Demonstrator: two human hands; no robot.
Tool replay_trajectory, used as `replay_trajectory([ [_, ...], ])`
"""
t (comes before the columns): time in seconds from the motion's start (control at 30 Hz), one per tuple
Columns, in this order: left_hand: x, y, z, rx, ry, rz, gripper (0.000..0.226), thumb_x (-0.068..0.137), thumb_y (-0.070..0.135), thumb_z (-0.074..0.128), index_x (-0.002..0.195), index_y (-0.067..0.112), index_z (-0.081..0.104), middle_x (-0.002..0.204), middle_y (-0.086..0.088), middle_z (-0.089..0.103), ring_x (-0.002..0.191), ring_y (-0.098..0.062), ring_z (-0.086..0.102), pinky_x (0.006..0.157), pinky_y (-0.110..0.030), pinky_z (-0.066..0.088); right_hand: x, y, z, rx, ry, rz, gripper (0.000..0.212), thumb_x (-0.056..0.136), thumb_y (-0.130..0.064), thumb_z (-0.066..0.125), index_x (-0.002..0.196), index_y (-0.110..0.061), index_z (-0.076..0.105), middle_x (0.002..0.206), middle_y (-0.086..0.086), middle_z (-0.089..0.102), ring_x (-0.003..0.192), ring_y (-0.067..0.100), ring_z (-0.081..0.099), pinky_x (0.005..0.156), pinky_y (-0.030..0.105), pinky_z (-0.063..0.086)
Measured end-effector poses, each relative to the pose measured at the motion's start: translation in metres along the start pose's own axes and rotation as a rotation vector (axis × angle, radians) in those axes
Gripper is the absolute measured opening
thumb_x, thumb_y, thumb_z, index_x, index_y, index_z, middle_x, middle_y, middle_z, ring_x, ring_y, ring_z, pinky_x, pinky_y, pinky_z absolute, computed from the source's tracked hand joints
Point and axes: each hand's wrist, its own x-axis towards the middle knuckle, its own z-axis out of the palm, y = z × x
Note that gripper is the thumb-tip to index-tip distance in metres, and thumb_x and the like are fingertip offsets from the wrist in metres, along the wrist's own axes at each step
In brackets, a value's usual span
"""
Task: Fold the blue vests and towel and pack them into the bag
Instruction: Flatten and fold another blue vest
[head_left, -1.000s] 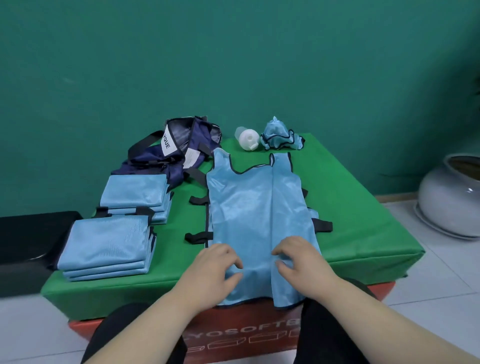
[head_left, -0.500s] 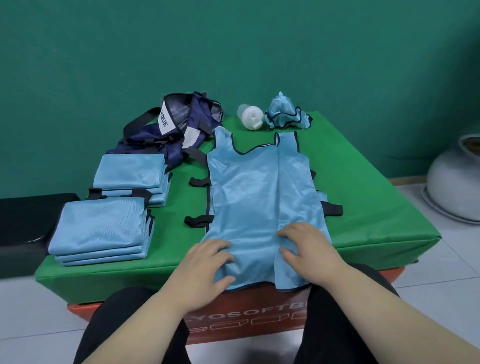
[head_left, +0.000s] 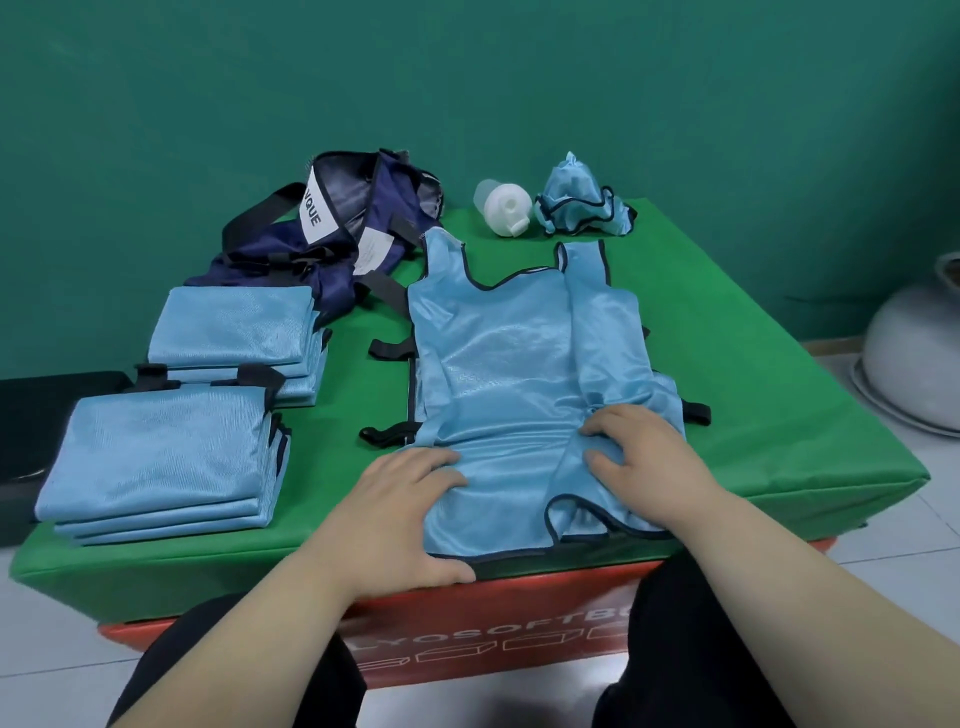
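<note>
Vest (head_left: 519, 374) beneath left hand (head_left: 400, 509), flat on hem, and right hand (head_left: 644, 462), pinched on fold.

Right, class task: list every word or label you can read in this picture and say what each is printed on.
"...QUE": white label on the navy bag; earlier letters unclear.
"YOSOFTB": front of the red box; both ends hidden.
Second white tag on the bag: too small to read.

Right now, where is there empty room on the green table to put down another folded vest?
Most bare green mat lies right of the spread vest, out to the mat's edge. A narrow strip between that vest and the folded stacks holds black straps. Stacks and bag crowd the left.
</note>
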Motion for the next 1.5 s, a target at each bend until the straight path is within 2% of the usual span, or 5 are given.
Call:
replay_trajectory([
  [0.17, 0.007, -0.003, -0.004, 0.055, -0.060, 0.010, 0.105, 0.058, 0.088, 0.059, 0.147, 0.036, 0.038, 0.159, 0.015, 0.023, 0.147, -0.010, 0.017, 0.119, -0.026, 0.004, 0.012, 0.004, -0.003, -0.005, -0.002, 0.005, 0.028, 0.090, -0.025, 0.064, 0.116, -0.019, 0.070, 0.118, -0.006, 0.064, 0.115, 0.017, 0.055, 0.100, 0.033, 0.043],
  [0.67, 0.000, 0.008, 0.013, -0.003, 0.229, 0.178, 0.054, 0.054, 0.012, 0.079, 0.105, 0.025, 0.071, 0.103, 0.008, 0.063, 0.096, -0.016, 0.059, 0.085, -0.030, 0.051, -0.023, -0.010, -0.012, 0.074, 0.106, -0.119, 0.032, 0.090, -0.038, 0.054, 0.107, -0.018, 0.073, 0.111, -0.010, 0.062, 0.109, 0.009, 0.053, 0.099, 0.032, 0.043],
  [1.1, -0.002, 0.026, -0.005, -0.238, 0.234, -0.221, 0.046, 0.082, 0.045, 0.042, 0.113, 0.029, 0.072, 0.109, 0.020, 0.068, 0.107, -0.006, 0.059, 0.085, -0.018, 0.039, -0.052, -0.043, 0.005, -0.119, -0.112, -0.368, 0.077, 0.067, -0.070, 0.069, 0.132, -0.033, 0.053, 0.126, -0.012, 0.053, 0.120, 0.010, 0.048, 0.105, 0.028, 0.034],
  [1.3, 0.001, 0.031, -0.008, -0.190, 0.267, -0.305, 0.024, 0.097, 0.045, 0.049, 0.111, 0.035, 0.065, 0.056, 0.015, 0.048, 0.074, -0.022, 0.063, 0.060, -0.032, 0.039, -0.050, -0.046, 0.016, -0.241, -0.036, -0.299, 0.070, 0.068, -0.064, 0.063, 0.129, -0.032, 0.051, 0.120, -0.009, 0.057, 0.109, 0.018, 0.057, 0.102, 0.033, 0.041],
  [1.5, 0.006, 0.036, -0.015, -0.168, 0.231, -0.374, 0.022, 0.102, 0.041, 0.043, 0.110, 0.029, 0.060, 0.076, 0.002, 0.068, 0.076, -0.027, 0.063, 0.063, -0.036, 0.044, -0.045, -0.046, 0.018, -0.264, 0.077, -0.270, 0.055, 0.070, -0.048, 0.073, 0.119, -0.030, 0.055, 0.107, -0.011, 0.061, 0.094, 0.017, 0.059, 0.090, 0.035, 0.050],
])
